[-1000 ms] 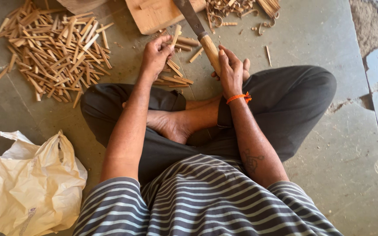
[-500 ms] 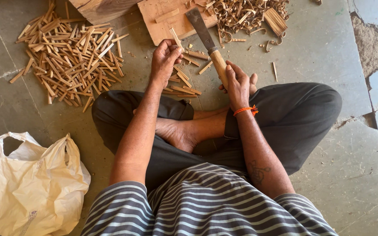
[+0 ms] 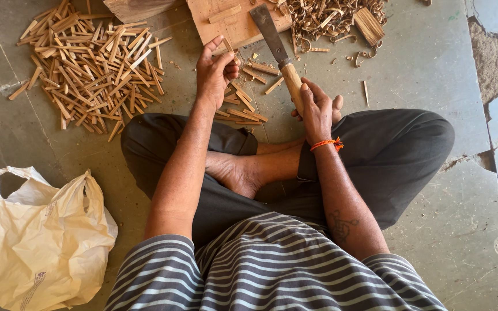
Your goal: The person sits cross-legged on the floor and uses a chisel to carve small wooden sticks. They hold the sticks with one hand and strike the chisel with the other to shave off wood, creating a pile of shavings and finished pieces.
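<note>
Fingers of the right hand (image 3: 317,109) wrap the chisel (image 3: 279,55) by its wooden handle; beside that grip, the left hand (image 3: 214,72) seemingly pinches a small stick (image 3: 229,50).

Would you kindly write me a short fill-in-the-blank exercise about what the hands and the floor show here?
1. The right hand grips the wooden ____ of a broad-bladed knife.
2. The left hand pinches a small wooden ____.
3. The big stick pile lies on the person's ____ side.
4. The plastic bag is ____ in colour.

Missing words: handle; stick; left; white
</note>
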